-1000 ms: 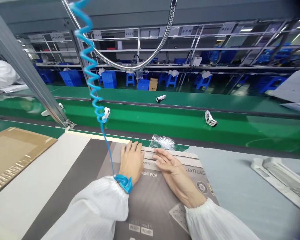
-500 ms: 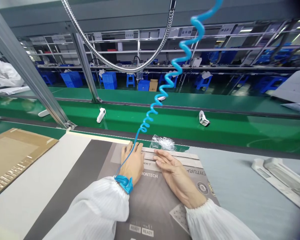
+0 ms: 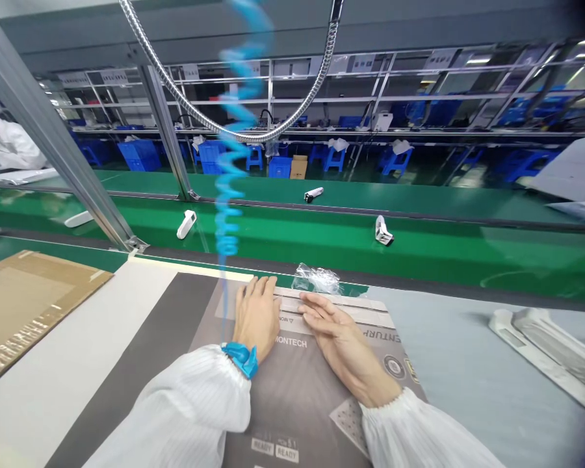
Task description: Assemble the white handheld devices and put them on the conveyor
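Observation:
A grey printed box (image 3: pixel 292 383) marked MONTECH lies flat in front of me, its lettering upside down near the far edge. My left hand (image 3: pixel 257 318) rests palm down on its far left part, fingers extended, with a blue strap (image 3: pixel 241 359) round the wrist. My right hand (image 3: pixel 344 344) is turned on its side over the box, thumb and fingers stretched out and holding nothing. A blue coiled cord (image 3: pixel 231 175), blurred, runs up from the wrist strap. Clear crumpled plastic (image 3: pixel 316 279) lies just beyond the box.
Brown cardboard (image 3: pixel 29 305) lies at the left, and a white plastic part (image 3: pixel 546 351) at the right. White pieces sit on the green belt (image 3: pixel 273 234) beyond. A metal post (image 3: pixel 58 130) slants at left; a person in white (image 3: pixel 12 143) is behind it.
The coiled cord has swung to the left. The white pieces on the green belt have shifted slightly left. Both hands have stayed almost where they were.

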`<state>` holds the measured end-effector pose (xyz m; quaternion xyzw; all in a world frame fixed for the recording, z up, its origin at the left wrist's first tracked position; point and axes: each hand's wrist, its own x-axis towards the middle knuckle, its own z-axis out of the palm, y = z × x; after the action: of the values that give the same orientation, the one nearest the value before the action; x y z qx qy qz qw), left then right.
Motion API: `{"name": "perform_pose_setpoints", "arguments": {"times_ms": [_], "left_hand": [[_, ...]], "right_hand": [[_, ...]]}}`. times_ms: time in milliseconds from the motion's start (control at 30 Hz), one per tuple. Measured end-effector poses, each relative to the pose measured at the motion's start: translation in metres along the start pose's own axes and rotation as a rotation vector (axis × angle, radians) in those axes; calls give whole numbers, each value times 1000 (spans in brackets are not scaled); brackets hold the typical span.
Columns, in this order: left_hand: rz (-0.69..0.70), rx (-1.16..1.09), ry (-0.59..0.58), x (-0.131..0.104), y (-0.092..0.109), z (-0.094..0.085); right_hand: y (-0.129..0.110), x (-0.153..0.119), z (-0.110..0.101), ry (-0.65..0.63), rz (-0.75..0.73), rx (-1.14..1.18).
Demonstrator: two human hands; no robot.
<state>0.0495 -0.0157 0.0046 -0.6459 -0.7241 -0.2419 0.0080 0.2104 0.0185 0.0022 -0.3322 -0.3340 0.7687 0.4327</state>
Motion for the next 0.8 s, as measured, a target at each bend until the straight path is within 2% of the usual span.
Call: {"name": "perform_pose_setpoints", "arguments": {"times_ms": [167, 267, 367, 433, 500, 567, 633, 700, 800], "left_hand": [[-3, -109, 167, 2, -3, 0], [9, -144, 205, 2, -4, 2], [26, -170, 209, 1, -5, 5], [29, -184, 207, 1, -5, 6], [16, -191, 197, 1, -4, 6], [-7, -193, 186, 1, -3, 6], [-13, -192, 182, 0, -2, 5], [-3, -191, 177, 0, -1, 5], [-20, -197, 166, 0, -1, 4]], "right_hand": [[-5, -8, 1, 8, -7, -40], [-26, 3, -16, 12, -42, -271], [-68, 41, -48, 113, -197, -672], [-101, 77, -72, 369, -343, -1010], [-129, 113, -91, 520, -381, -1123], [-146, 143, -104, 622, -412, -1189], [-149, 165, -111, 675, -440, -1226], [-142, 180, -114, 690, -462, -1237], [-127, 190, -109, 649, -518, -1213]]}}
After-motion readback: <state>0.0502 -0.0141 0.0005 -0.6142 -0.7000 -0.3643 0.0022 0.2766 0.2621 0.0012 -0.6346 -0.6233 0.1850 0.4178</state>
